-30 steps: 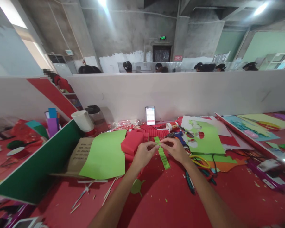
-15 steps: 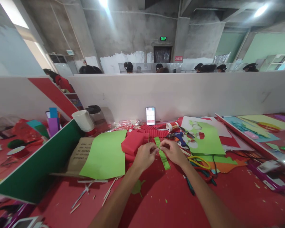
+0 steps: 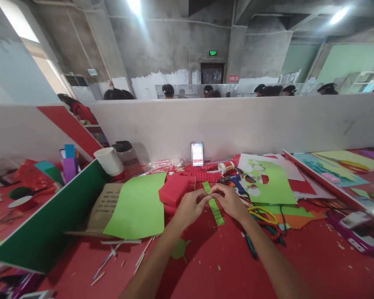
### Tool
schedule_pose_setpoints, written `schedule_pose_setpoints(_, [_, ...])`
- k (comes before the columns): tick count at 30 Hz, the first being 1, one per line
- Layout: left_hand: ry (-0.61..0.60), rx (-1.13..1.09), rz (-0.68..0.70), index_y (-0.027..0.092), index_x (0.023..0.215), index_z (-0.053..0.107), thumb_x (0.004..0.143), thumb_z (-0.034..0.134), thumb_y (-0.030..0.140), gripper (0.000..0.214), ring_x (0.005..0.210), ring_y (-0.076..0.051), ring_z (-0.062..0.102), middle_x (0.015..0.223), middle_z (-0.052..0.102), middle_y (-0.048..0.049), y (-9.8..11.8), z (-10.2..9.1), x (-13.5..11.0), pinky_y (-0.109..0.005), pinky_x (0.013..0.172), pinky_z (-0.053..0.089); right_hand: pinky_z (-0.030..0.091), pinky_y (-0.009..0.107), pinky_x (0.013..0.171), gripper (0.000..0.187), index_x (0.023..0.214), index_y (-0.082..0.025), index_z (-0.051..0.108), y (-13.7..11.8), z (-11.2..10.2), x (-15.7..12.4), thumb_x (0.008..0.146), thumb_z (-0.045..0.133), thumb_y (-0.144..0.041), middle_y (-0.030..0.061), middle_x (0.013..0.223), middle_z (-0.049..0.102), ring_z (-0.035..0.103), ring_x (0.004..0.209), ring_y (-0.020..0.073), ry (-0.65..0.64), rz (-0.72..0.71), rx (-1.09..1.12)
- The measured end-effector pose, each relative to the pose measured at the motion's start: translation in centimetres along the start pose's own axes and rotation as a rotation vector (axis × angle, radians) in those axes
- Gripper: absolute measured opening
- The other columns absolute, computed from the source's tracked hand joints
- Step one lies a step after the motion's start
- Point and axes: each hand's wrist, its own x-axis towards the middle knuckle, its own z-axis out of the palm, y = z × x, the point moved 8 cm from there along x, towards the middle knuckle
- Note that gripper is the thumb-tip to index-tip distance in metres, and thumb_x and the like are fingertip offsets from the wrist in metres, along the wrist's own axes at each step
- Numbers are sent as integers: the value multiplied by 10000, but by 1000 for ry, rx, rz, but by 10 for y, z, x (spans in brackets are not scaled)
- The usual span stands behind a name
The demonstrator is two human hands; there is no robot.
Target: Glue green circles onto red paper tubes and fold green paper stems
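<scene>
A narrow light-green paper strip [image 3: 217, 212], creased in accordion pleats, runs between my two hands above the red table. My left hand [image 3: 191, 205] is closed in a pinch at the strip's left edge, thumb against fingertips. From the right, my right hand [image 3: 228, 200] pinches the strip too, and its fingertips almost meet those of the left. The exact fold between the fingertips is too small to make out. Just left of my left hand sits a folded red paper bundle [image 3: 174, 189]. A green paper cut-out [image 3: 179, 249] lies on the table below my left wrist.
Green sheet [image 3: 140, 207] and brown cardboard [image 3: 103, 207] lie left. A blue glue gun [image 3: 237, 182], yellow-handled scissors [image 3: 263, 214] and cut green paper [image 3: 272, 182] are right. A phone [image 3: 197, 153] leans on the white partition [image 3: 237, 124]; a green divider [image 3: 50, 220] stands left.
Both hands stay at the strip, with only small finger movements and the fingertips now closer together. The whole view has shifted slightly downward.
</scene>
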Motion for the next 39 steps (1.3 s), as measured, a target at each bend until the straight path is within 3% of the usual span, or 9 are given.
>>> schedule_pose_setpoints(5, [-37, -182, -55, 171, 757, 630, 897, 488, 450, 343, 601, -133, 505, 651, 587, 3, 1, -2, 1, -229, 549, 368, 490, 289, 739, 151, 898, -196, 690, 2, 4, 0, 855, 615, -320, 36, 863, 694, 635, 803, 189, -85, 29, 153])
schedule_pose_setpoints(11, [-20, -377, -139, 155, 808, 631, 814, 614, 407, 253, 644, -132, 555, 708, 639, -9, -12, 2, 3, -231, 596, 424, 511, 319, 812, 215, 960, -189, 691, 16, 4, 0, 803, 676, -335, 52, 935, 709, 659, 882, 203, -21, 99, 254])
schedule_pose_setpoints(17, [72, -380, -158, 161, 750, 603, 770, 671, 399, 248, 595, -114, 531, 667, 594, 15, -15, -5, 4, -220, 548, 428, 526, 337, 823, 219, 945, -195, 696, 17, 2, 0, 779, 700, -337, 55, 945, 718, 669, 884, 206, 45, 117, 300])
schedule_pose_setpoints(27, [213, -523, -206, 156, 798, 653, 729, 717, 369, 233, 631, -155, 653, 719, 688, -20, -20, -23, 4, -264, 601, 551, 551, 338, 768, 272, 945, -199, 700, 22, -21, 2, 744, 735, -379, 68, 922, 728, 680, 861, 223, 185, 134, 313])
schedule_pose_setpoints(39, [308, -559, -219, 148, 865, 678, 757, 706, 346, 227, 651, -164, 678, 757, 692, -28, -5, -47, -3, -264, 585, 592, 553, 363, 787, 257, 947, -203, 699, 22, -40, 1, 757, 723, -374, 76, 950, 726, 673, 898, 240, 232, 113, 247])
